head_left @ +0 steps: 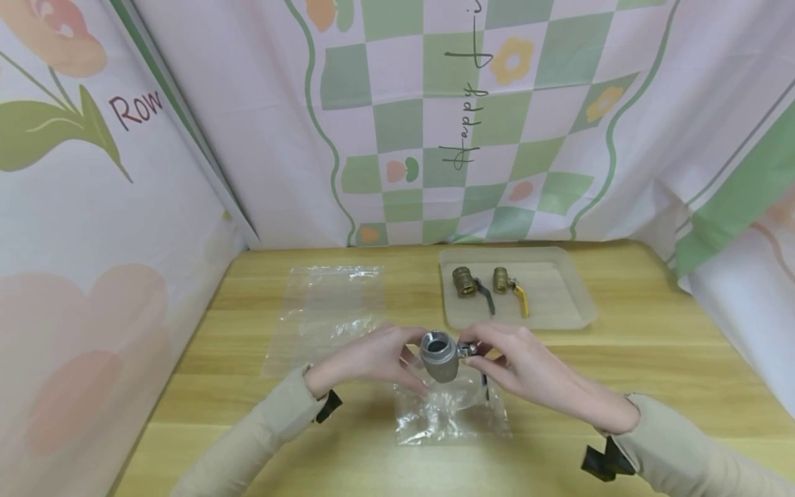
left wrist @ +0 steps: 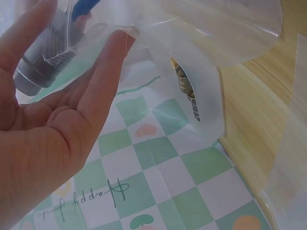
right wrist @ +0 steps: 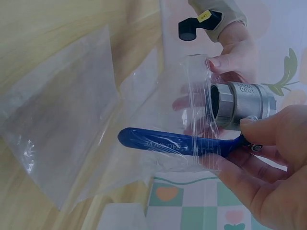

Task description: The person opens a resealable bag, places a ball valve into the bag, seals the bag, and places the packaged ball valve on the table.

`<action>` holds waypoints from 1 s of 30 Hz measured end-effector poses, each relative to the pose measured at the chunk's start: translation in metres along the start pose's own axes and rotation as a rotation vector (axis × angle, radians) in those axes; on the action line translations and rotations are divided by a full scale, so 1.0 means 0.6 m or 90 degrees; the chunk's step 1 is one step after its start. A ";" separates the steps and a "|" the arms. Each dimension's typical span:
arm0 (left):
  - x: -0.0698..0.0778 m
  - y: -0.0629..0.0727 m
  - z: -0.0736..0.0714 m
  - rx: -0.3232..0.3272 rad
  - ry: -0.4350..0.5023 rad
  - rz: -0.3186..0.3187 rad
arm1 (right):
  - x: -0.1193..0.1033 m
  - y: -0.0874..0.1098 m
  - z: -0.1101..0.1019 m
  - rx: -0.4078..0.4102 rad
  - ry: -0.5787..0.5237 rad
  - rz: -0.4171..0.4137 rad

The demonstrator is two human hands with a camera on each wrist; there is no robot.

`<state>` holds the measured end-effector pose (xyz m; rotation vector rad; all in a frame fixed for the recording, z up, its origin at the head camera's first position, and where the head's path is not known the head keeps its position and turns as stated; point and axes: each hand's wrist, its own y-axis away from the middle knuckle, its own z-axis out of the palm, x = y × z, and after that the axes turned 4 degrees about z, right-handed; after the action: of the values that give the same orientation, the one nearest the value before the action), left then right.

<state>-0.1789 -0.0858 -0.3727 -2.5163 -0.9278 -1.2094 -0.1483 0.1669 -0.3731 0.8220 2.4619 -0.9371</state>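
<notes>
My right hand [head_left: 528, 355] pinches a silver ball valve [head_left: 441, 366] near its stem, between thumb and fingers. The valve's round body is tilted with its threaded mouth up. Its long blue lever [right wrist: 163, 141] lies inside the mouth of a clear zip bag [right wrist: 139, 96], while the metal body is still outside beside the zip edge. My left hand [head_left: 379, 355] holds the bag's mouth, thumb at the rim and fingers showing through the film. In the left wrist view, the fingertips [left wrist: 122, 40] are at the bag's edge.
A translucent tray [head_left: 580, 314] at the back right bears a brass valve [head_left: 464, 281] with a black lever and another brass valve [head_left: 500, 279] with a yellow one. A second clear zip bag [head_left: 329, 304] lies flat at the left. Printed curtains [head_left: 279, 138] border the wooden table.
</notes>
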 end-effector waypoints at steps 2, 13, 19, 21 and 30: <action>0.000 0.000 0.000 0.000 -0.004 0.000 | 0.000 0.000 0.000 0.001 -0.003 -0.005; 0.000 0.001 -0.001 0.001 0.004 -0.013 | -0.004 0.004 0.001 0.000 0.017 0.017; 0.000 0.002 -0.002 -0.003 0.014 0.007 | -0.008 0.007 0.003 0.011 0.041 0.017; 0.000 0.001 -0.002 -0.003 0.014 0.016 | -0.009 0.007 0.005 0.022 0.065 0.009; 0.003 -0.001 -0.001 -0.013 -0.020 0.008 | -0.012 0.005 0.009 0.049 0.170 0.000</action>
<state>-0.1789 -0.0846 -0.3710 -2.5597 -0.9102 -1.1843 -0.1399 0.1622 -0.3744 1.0318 2.6632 -0.9830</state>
